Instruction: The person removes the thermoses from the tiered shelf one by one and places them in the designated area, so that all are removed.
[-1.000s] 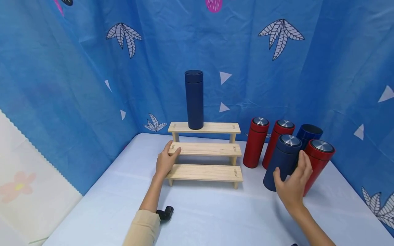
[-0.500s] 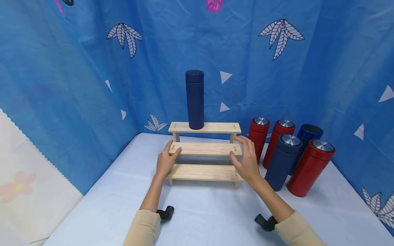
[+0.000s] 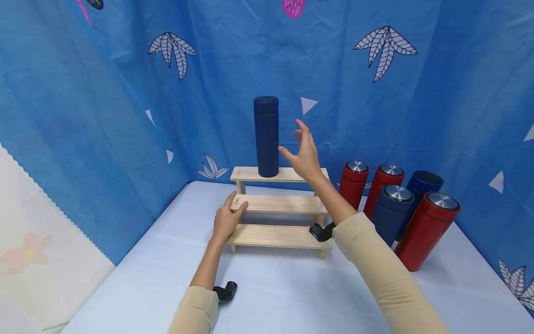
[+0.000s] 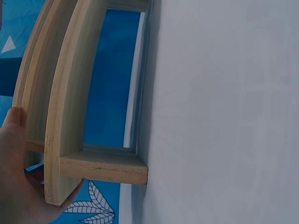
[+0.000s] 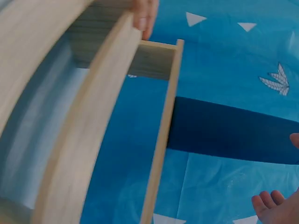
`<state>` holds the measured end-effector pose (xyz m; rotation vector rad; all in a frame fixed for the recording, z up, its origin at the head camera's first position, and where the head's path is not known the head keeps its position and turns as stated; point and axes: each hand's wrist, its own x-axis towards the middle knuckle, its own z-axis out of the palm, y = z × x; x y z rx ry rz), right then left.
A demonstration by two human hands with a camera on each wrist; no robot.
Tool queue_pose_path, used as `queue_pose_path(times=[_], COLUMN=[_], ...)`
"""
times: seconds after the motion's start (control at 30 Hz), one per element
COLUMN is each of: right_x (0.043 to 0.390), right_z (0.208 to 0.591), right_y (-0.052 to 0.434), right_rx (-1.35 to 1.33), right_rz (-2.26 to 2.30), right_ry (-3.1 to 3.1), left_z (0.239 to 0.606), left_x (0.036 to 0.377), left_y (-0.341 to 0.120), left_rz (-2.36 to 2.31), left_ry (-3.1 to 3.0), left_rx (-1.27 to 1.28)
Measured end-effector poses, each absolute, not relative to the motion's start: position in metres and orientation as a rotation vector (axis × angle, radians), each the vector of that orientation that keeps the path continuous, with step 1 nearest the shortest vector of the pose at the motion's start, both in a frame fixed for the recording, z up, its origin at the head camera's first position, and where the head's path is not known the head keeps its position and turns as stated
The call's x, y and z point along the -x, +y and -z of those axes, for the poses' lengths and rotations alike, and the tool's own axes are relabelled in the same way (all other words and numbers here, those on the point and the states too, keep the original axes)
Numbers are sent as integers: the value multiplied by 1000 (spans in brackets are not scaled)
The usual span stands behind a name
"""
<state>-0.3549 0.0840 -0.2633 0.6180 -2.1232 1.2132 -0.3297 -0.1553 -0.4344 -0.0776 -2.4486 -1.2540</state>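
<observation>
A three-tier wooden shelf stand (image 3: pixel 283 236) stands on the white-covered table. My left hand (image 3: pixel 226 220) grips the left end of its middle tier; in the left wrist view the thumb (image 4: pixel 15 115) lies on the board's edge. A tall dark-blue thermos (image 3: pixel 267 139) stands upright on the top tier, left of its middle. Just to the right of that thermos is my right hand (image 3: pixel 305 155), raised with thumb and fingers spread. Its thumb tip comes close to the thermos side; whether they touch I cannot tell. Nothing is held in it.
Right of the stand several thermoses are grouped: red ones (image 3: pixel 429 229) with silver lids, a matte blue one (image 3: pixel 390 215) and a glossy blue one (image 3: pixel 424 180) behind. My right forearm crosses in front of them. A patterned blue curtain (image 3: pixel 233 69) hangs close behind.
My right hand has left the matte blue thermos at the right, passed the middle tier's right end, and risen beside the tall thermos. The left hand stays on the stand.
</observation>
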Motion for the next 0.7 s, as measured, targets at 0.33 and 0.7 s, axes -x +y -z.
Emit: queue_pose_path(times=[0.33,0.7], right_x=[387,394], right_z=[258,287], right_y=[58,40], right_rx=[-555,-631], right_rz=[-1377,-1348], right_ry=[-2220,-2324], left_z=[433,434], left_x=[330,332], left_y=[-157,-157], left_rz=[1243,1279], left_ry=[-2461,-2473], left_rx=[70,78])
